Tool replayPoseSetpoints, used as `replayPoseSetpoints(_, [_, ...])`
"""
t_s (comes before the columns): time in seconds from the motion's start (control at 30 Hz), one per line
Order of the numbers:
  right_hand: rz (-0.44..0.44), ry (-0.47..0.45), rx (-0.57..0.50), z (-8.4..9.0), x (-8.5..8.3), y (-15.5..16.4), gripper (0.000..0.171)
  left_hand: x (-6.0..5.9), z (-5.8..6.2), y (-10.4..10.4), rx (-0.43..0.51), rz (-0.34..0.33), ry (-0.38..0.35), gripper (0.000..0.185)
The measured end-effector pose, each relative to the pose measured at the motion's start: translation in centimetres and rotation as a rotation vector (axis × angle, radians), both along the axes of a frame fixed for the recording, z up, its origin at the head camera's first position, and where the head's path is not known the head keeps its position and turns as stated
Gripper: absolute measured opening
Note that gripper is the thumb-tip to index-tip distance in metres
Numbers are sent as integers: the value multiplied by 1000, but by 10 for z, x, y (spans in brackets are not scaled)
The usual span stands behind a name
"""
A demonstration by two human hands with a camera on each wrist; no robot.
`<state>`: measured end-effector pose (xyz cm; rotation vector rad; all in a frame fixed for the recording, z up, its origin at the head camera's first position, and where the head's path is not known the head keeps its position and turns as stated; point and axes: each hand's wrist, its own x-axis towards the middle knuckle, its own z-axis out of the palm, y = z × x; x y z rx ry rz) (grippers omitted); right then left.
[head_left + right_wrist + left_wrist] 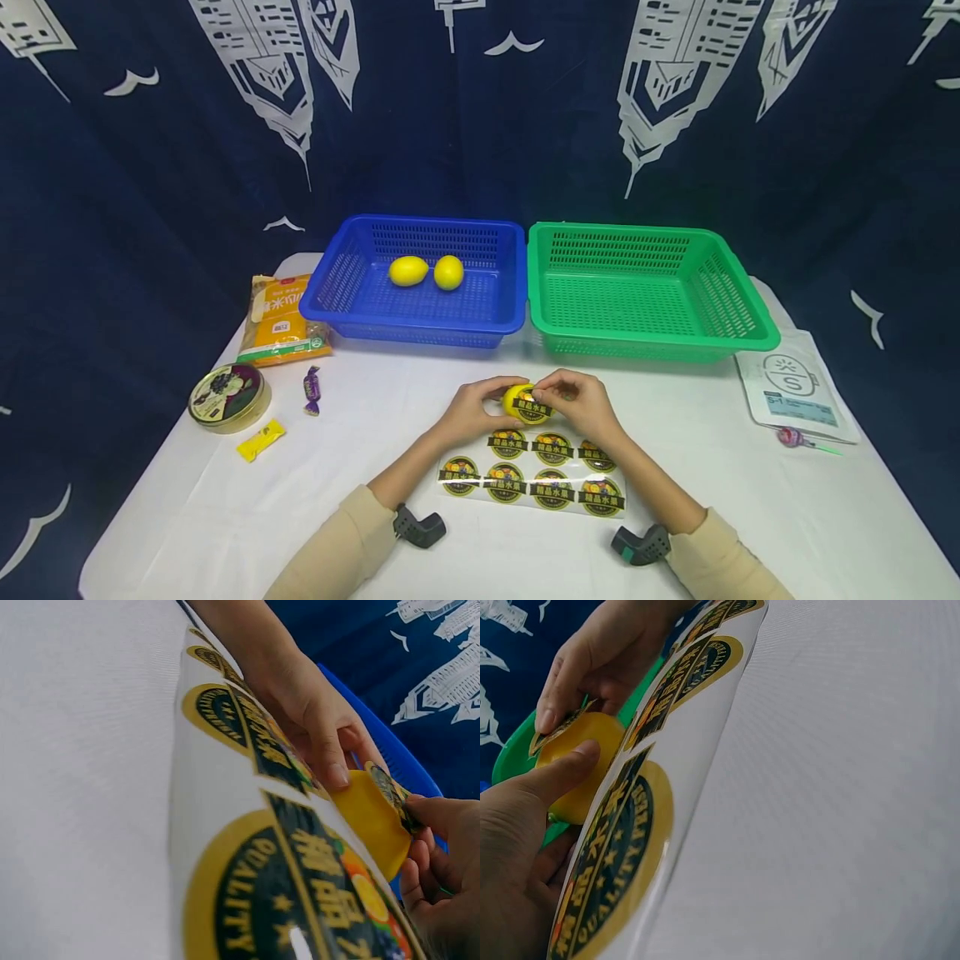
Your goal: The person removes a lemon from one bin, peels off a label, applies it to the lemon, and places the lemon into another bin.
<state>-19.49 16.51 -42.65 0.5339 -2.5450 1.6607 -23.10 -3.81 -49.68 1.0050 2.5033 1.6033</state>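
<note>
A yellow lemon point(512, 399) is held in my left hand point(469, 410), with the thumb and fingers on either side of it. My right hand point(588, 407) pinches the edge of a round black-and-gold sticker point(534, 407) that lies against the lemon. In the right wrist view the sticker point(395, 796) partly stands off the fruit's surface. Below both hands lies a white sheet point(531, 467) bearing several more of these stickers; the right hand and forearm cover part of it.
A blue basket point(405, 321) with two lemons point(408, 271) stands behind, beside a green basket point(652, 343). At left are an orange bag point(283, 321), a round tin point(227, 398) and wrapped candies point(260, 440). At right are a white pouch point(795, 386) and a lollipop point(791, 437).
</note>
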Motion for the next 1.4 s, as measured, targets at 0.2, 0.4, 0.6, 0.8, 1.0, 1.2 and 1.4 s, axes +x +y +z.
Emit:
replayPoseSetpoints(0.2, [-35,107,8,-2,4,-4,9,2,2,0,5,5,1,63])
replayPoseSetpoints(0.4, [-68,266,46,-15,1,-4,9,1,2,0,-1,9,5,63])
replayPoseSetpoints(0.6, [-87,296,51,-39,-11,1,10,1,0,0,14,1,9,65])
replayPoseSetpoints(0.8, [-119,360,75,-43,-11,1,13,-1,-2,-1,39,-2,-2,62])
replayPoseSetpoints(1.0, [-140,437,101,-47,-10,1,16,-1,-3,-1,45,-2,-1,62])
replayPoseSetpoints(1.2, [-121,524,65,-48,-5,5,36,-1,-4,0,49,-12,3,62])
replayPoseSetpoints(1.4, [-73,509,64,-50,-2,6,37,-2,-5,-1,58,-3,17,63])
